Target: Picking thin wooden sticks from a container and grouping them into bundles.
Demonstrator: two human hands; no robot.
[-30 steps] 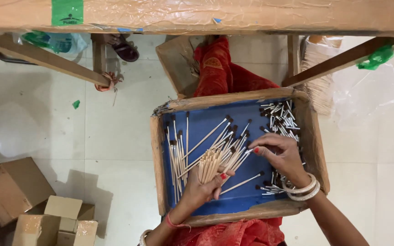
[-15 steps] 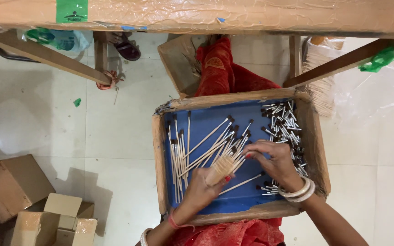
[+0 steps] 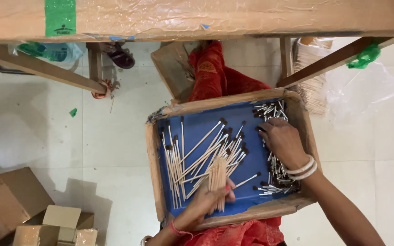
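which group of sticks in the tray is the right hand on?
The short dark-tipped pile along the tray's right wall, under the right hand. The long loose sticks lie mid-tray; the left hand holds a bundle.

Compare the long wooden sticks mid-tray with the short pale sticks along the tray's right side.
The long wooden sticks are tan and lie fanned out singly; the short pale sticks are whitish, far shorter and heaped in a dense pile. Both have dark tips and lie in the blue-lined cardboard tray.
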